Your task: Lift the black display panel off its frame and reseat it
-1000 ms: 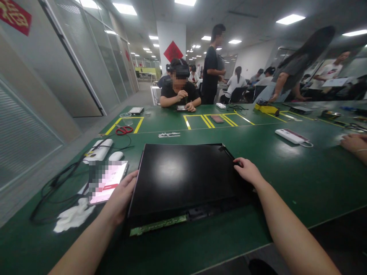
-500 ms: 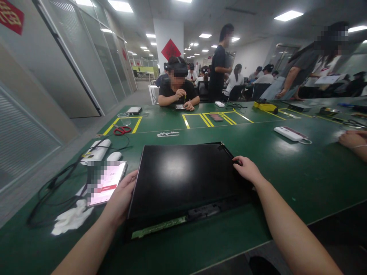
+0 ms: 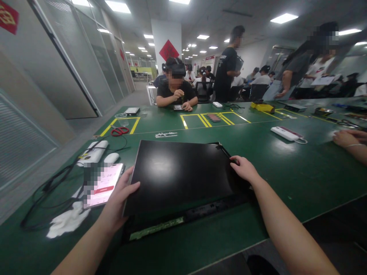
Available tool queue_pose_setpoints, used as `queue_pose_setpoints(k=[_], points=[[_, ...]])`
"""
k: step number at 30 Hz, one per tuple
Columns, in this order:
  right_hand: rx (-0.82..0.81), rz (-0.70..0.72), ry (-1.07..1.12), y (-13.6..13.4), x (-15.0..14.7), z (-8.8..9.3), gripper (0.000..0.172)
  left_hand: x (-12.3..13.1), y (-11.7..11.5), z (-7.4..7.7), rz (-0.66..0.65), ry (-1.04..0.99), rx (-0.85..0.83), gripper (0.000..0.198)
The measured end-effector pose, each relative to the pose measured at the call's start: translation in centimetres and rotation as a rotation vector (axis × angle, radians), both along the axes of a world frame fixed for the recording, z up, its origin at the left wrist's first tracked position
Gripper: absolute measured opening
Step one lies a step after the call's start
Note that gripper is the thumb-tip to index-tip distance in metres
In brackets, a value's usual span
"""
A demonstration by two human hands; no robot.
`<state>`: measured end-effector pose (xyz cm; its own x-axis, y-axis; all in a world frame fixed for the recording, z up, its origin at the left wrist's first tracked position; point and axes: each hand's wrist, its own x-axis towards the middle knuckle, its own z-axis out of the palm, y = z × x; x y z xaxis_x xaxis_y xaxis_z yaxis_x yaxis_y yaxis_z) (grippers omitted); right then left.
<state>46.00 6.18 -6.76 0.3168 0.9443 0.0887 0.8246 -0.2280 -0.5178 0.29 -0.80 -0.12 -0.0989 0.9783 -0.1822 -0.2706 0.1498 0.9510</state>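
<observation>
A large black display panel (image 3: 177, 175) lies on the green table (image 3: 301, 172) before me, raised at its left side above a black frame, with a green circuit strip (image 3: 156, 228) showing along the near edge. My left hand (image 3: 119, 200) grips the panel's left edge, thumb on top. At the panel's right edge, near the far corner, my right hand (image 3: 243, 168) holds it with fingers curled over.
A phone (image 3: 101, 185) lies left of the panel, with a white cloth (image 3: 67, 221), black cables (image 3: 48, 191), a white mouse (image 3: 111, 157) and red scissors (image 3: 119, 131) nearby. A white power bank (image 3: 286, 133) sits to the right. Another person's hand (image 3: 345, 138) rests far right. A seated person (image 3: 174, 89) works opposite.
My left hand has lifted the panel's left edge up off the frame, and its thumb now lies on top. The right hand stays at the right edge.
</observation>
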Motion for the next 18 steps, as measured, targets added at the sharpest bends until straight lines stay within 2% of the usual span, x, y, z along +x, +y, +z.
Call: queue_pose_setpoints(k=[6,11,14,18], points=[[0.06,-0.03,0.121,0.36,0.22,-0.27,0.034,0.26,-0.42,0.28,-0.006,-0.073,0.024,0.07],[0.149,-0.048,0.292,0.72,0.3,-0.24,0.023,0.58,-0.42,-0.01,0.036,-0.132,0.079,0.073],[0.209,-0.066,0.414,0.67,0.35,-0.12,0.021,0.64,-0.46,0.18,0.064,-0.129,0.081,0.067],[0.272,-0.095,0.595,0.38,0.1,0.23,0.028,-0.05,-0.34,0.73,0.118,-0.163,0.094,0.054]])
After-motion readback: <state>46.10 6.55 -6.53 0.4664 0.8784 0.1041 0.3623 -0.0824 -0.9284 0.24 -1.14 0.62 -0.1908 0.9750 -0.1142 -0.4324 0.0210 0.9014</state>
